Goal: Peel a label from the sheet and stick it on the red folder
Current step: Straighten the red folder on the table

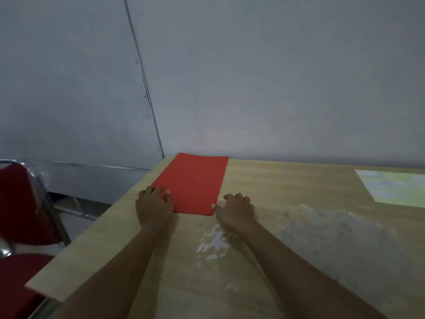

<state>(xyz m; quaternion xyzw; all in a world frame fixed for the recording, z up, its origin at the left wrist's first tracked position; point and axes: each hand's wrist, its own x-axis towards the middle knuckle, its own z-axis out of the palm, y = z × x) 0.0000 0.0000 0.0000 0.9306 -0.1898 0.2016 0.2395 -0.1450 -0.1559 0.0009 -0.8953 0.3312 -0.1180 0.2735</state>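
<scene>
Your red folder (194, 183) lies flat on the wooden table (287, 187), near the far-left corner, its far edge close to the wall (276, 77). Your left hand (153, 204) rests on the folder's near-left corner, fingers curled down over the edge and thumb laid on the red surface; whether it pinches the corner or only presses on it, I cannot tell. Your right hand (235, 209) sits on the table just beside the near-right corner, fingers loosely bent and holding nothing, thumb tip touching or almost touching the folder's edge.

The folder looks thin and light, probably card or plastic, so expect it to slide easily on the smooth tabletop and to flex if you lift it by 1 corner. Keep 1 palm flat on it while you press the label down.

The label sheet (395, 187) is probably the pale rectangle at the far right, well apart from the folder. It is cut off by the frame edge and washed out, so no individual labels can be made out. Such a sheet is flimsy; pick at a label's corner with a fingernail.

A red chair (20, 203) stands left of the table. The light is dim.
</scene>
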